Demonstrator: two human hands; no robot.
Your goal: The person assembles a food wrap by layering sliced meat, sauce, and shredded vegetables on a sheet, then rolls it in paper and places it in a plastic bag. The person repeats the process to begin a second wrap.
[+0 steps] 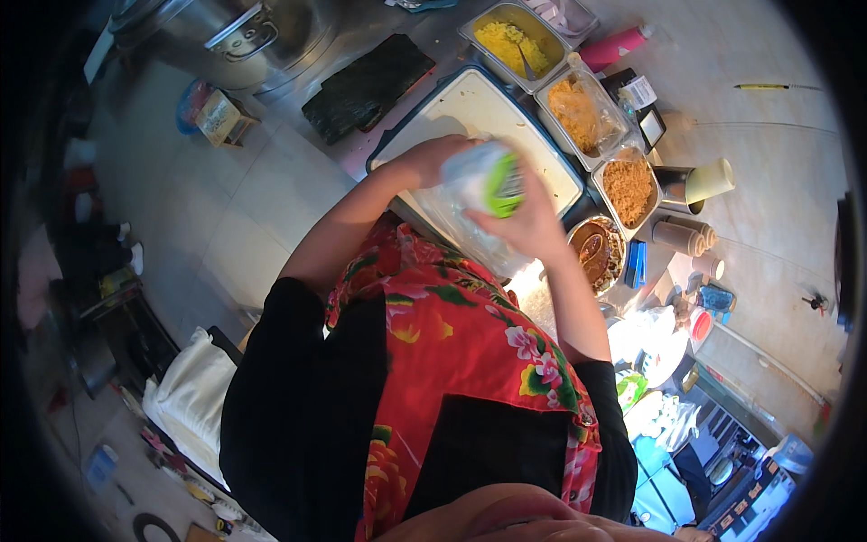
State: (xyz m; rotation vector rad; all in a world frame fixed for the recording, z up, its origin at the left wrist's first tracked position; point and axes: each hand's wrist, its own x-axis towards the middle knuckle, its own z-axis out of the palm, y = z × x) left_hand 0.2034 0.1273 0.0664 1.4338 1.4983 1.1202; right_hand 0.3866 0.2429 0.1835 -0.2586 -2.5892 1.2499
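Note:
A white package with a bright green label point(480, 179) is held up between my hands and smeared by motion. My left hand point(441, 161) is closed around its left side, fingertips partly hidden behind it. My right hand point(535, 215) grips its right and lower side, thumb along the bottom edge. Under the hands lies a pale board with a dark blue rim point(470, 101), with a few crumbs on it. Clear plastic point(474, 233) covers the board's near edge, close to my apron.
Steel pans of yellow shreds point(510, 43), orange shreds point(578, 116) and brownish floss point(627, 188) line the right side. Nearer stands a round container of brown sauce point(593, 253). Dark flat sheets point(368, 86) lie left of the board, by a large steel pot point(237, 41).

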